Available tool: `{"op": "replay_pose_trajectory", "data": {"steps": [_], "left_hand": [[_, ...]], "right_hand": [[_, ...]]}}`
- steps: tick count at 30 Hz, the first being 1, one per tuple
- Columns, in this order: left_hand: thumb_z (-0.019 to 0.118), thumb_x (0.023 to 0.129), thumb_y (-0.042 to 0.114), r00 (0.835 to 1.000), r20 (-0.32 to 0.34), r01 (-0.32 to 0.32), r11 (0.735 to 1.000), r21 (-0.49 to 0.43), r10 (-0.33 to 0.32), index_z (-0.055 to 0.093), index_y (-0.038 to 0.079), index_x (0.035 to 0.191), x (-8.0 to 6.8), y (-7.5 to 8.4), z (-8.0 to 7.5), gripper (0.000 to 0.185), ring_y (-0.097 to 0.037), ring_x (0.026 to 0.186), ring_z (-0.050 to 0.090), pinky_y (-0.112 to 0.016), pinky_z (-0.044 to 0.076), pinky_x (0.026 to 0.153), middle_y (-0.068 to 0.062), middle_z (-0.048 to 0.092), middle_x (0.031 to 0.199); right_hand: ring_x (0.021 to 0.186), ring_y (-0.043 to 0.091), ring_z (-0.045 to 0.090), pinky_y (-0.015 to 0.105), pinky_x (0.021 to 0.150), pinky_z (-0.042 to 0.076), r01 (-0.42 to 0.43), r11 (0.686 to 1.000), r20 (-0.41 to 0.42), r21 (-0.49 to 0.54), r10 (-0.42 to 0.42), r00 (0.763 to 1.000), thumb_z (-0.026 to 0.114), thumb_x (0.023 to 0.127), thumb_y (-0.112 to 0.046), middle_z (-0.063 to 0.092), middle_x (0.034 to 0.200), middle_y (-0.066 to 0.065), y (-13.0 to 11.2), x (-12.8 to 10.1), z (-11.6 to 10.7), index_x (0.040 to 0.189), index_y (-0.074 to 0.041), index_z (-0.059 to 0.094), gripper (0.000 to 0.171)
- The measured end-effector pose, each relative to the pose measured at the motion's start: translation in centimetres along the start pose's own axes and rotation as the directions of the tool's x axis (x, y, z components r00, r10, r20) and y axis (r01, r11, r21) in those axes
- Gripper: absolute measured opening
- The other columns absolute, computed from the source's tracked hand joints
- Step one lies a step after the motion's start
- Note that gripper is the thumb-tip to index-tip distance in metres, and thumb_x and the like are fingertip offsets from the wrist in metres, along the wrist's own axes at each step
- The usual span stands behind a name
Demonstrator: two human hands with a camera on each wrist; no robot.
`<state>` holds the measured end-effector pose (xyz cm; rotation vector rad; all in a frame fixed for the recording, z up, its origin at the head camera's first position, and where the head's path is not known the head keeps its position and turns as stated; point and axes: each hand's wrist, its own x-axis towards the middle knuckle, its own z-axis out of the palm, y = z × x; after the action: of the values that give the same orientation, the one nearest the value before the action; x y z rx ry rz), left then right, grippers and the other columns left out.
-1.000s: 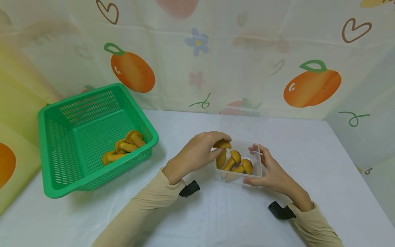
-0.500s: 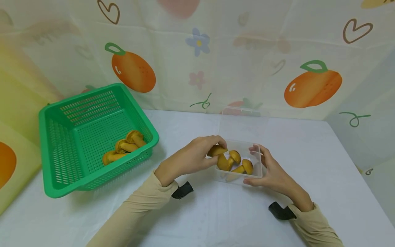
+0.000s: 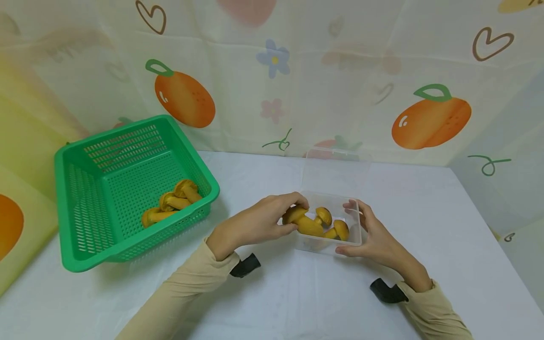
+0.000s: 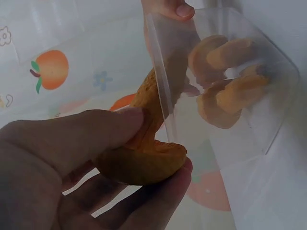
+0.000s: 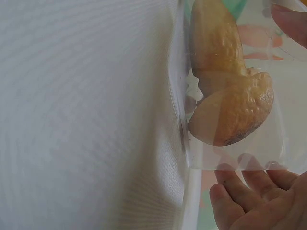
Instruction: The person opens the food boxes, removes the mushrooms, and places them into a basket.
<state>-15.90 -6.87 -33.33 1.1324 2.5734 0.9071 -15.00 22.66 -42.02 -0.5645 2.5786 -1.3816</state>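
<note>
the left hand (image 3: 255, 224) pinches a yellow toy mushroom (image 3: 302, 223) by its cap, thumb below and fingers curled over the top, right at the left rim of the clear plastic box (image 3: 355, 238). the mushroom's stem lies across that rim and points into the box, while the cap stays outside it. in the left wrist view the same mushroom (image 4: 144, 158) sits between thumb and fingers with the thin box wall (image 4: 160, 91) cutting across its stem.

the right hand (image 3: 374, 238) grips the box on its right side, thumb along the near corner and fingertips over the far right rim; in the right wrist view the fingertips (image 5: 249, 199) press against the clear wall. inside the box lie other mushrooms (image 3: 333, 225), crowded toward its middle and right, so little free floor shows beside the stem. the box's hinged lid (image 3: 335, 170) stands open behind the box, toward the wall.

well to the left of the box stands a green basket (image 3: 72, 208) holding three more mushrooms (image 3: 172, 203) in its near right corner. between the basket and the box the white table (image 3: 272, 302) is bare, and it is bare in front of the box too. to the right of the box the tabletop runs on to its edge. behind the box hangs a backdrop printed with oranges (image 3: 431, 115).
</note>
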Motion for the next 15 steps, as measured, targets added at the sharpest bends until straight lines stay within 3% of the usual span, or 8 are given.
{"op": "replay_pose_trajectory", "data": {"steps": [5, 15], "left_hand": [[0.068, 0.092, 0.007, 0.998, -0.048, -0.027, 1.000, 0.001, 0.027, 0.055, 0.007, 0.122, -0.4, -0.3, 0.3, 0.033, -0.012, 0.086, 0.055, -0.021, 0.050, 0.076, -0.003, 0.064, 0.113], [0.066, 0.094, 0.006, 0.991, -0.114, -0.069, 0.997, 0.023, 0.071, 0.056, 0.005, 0.134, -1.5, -0.9, 0.1, 0.042, -0.014, 0.101, 0.061, -0.025, 0.054, 0.086, -0.006, 0.063, 0.129]], "right_hand": [[0.146, 0.039, 0.030, 0.063, 0.117, 0.020, -0.001, 1.000, -0.001, -0.009, 0.001, 1.000, 0.090, 0.071, -0.023, 0.035, 0.153, 0.017, 0.1, 0.0, 0.0, 0.149, -0.003, 0.020, 0.107], [0.145, 0.040, 0.029, 0.065, 0.117, 0.020, 0.001, 1.000, 0.001, -0.002, -0.001, 1.000, 0.090, 0.072, -0.023, 0.035, 0.153, 0.018, 0.2, 0.0, 0.0, 0.148, -0.003, 0.021, 0.105]]}}
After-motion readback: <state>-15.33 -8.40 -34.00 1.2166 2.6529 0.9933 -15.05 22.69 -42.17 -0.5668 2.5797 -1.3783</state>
